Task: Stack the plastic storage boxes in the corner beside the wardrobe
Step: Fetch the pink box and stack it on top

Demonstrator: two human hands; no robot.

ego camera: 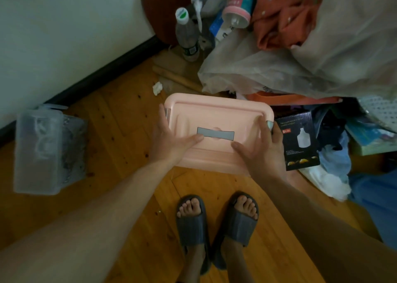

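No stack shows yet, so I judge the task to be at its start. The two boxes sit well apart. The pink box [217,115] is in the middle of the view, over the wooden floor [120,115], near the feet. I cannot tell whether it rests there or is lifted. The left hand [169,138] grips its left end and the right hand [262,147] its right end, with thumbs laid flat on the lid and fingers curled over the edges. The clear box [38,149] stands at the left, near the wall [64,35]. No wardrobe is in view.

The pink box's lid is on and opaque, with a grey handle [214,134] lying flat, so its contents are hidden. The clear box holds something grey and tangled, too blurred to name. A plastic bag [279,67] of clothes lies far right.
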